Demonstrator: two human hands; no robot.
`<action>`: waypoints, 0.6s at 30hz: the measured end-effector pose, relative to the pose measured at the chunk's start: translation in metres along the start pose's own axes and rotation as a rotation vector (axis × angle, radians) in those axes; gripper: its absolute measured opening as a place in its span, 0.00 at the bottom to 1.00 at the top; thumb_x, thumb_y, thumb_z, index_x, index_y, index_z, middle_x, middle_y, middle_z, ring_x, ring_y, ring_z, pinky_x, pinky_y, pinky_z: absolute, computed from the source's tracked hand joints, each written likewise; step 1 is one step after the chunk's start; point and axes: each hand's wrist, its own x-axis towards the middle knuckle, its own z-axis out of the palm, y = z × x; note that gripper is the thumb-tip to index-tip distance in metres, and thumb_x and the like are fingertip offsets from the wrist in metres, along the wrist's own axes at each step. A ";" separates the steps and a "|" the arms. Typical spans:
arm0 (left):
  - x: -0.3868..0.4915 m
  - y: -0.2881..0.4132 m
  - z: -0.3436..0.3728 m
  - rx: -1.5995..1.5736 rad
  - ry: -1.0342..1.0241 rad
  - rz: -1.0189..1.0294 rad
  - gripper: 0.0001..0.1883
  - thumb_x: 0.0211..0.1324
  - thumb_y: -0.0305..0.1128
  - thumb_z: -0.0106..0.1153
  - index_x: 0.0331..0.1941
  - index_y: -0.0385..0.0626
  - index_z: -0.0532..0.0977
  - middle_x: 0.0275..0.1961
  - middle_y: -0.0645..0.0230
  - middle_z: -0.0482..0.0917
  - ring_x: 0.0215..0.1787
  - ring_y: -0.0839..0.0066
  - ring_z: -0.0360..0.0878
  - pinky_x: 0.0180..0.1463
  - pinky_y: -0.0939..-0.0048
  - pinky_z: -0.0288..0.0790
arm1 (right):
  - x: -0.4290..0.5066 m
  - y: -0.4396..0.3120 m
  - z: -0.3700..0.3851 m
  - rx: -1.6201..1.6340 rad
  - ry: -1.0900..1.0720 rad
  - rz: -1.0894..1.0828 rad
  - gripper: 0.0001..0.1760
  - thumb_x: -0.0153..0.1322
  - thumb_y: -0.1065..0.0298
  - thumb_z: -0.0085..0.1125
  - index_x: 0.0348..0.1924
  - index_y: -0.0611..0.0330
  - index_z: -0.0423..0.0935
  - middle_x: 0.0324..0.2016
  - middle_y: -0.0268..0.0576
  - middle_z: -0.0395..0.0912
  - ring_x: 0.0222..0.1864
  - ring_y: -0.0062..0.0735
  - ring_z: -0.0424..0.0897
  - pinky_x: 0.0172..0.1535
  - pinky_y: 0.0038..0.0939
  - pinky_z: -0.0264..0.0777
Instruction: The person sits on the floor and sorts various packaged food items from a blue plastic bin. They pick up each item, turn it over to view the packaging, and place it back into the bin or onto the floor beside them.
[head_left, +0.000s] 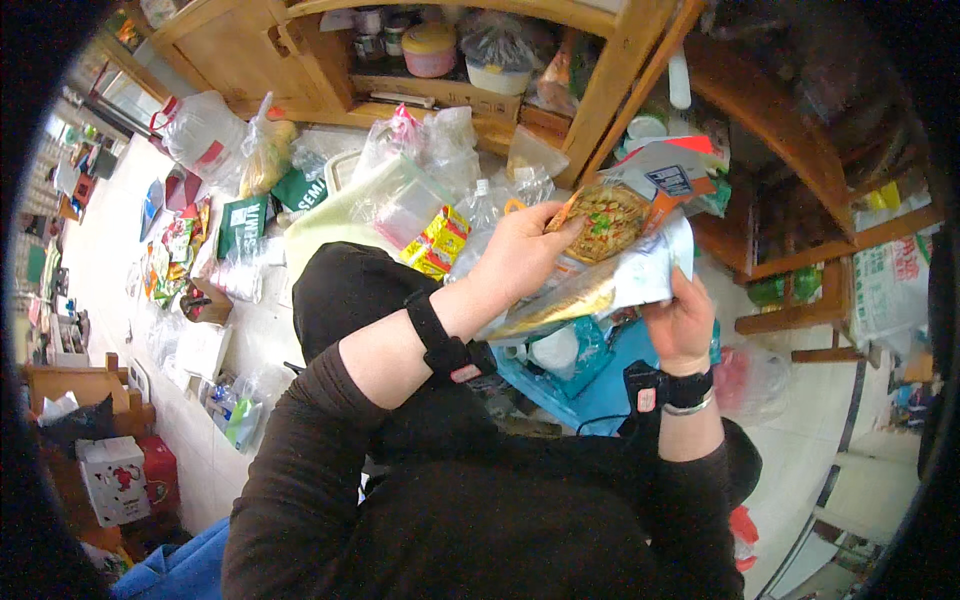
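Observation:
My left hand (521, 244) holds the edge of a printed food packet (606, 221), its thumb on the front. The packet carries a picture of a cooked dish and has an orange, grey and red top. My right hand (682, 319) pinches the corner of a whitish-blue plastic pouch (651, 262). A shiny gold and clear part (574, 304) runs on towards my left wrist; whether it all is one package I cannot tell. Beneath the hands lies a blue bag (611, 386) with a teal packet (589, 356) on it.
A wooden cabinet (465, 97) holding tubs and jars stands ahead. Yellow-and-red sachets (436, 241), plastic bags (450, 139) and a large clear jug (199, 131) crowd the floor before it. Snack packets (176, 247) are strewn at left. A wooden stool (795, 322) stands at right.

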 end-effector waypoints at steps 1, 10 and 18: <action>-0.001 0.001 0.000 -0.008 0.018 -0.003 0.14 0.58 0.36 0.54 0.45 0.40 0.74 0.33 0.59 0.80 0.33 0.78 0.76 0.38 0.73 0.70 | -0.004 0.000 -0.002 0.153 -0.088 -0.041 0.22 0.69 0.68 0.46 0.55 0.68 0.64 0.50 0.46 0.71 0.52 0.41 0.72 0.57 0.41 0.62; -0.040 0.014 0.020 0.066 -0.072 0.079 0.14 0.59 0.39 0.53 0.39 0.38 0.74 0.27 0.65 0.75 0.27 0.79 0.69 0.33 0.74 0.67 | -0.006 0.008 0.025 0.259 -0.048 -0.133 0.21 0.73 0.58 0.44 0.55 0.60 0.65 0.50 0.43 0.72 0.54 0.40 0.68 0.61 0.42 0.55; -0.068 0.029 0.018 0.253 0.009 0.060 0.16 0.49 0.37 0.62 0.38 0.37 0.75 0.26 0.62 0.78 0.28 0.80 0.72 0.34 0.73 0.69 | -0.007 0.016 0.068 0.029 -0.142 -0.168 0.17 0.73 0.60 0.44 0.46 0.64 0.71 0.45 0.44 0.75 0.52 0.36 0.71 0.59 0.39 0.57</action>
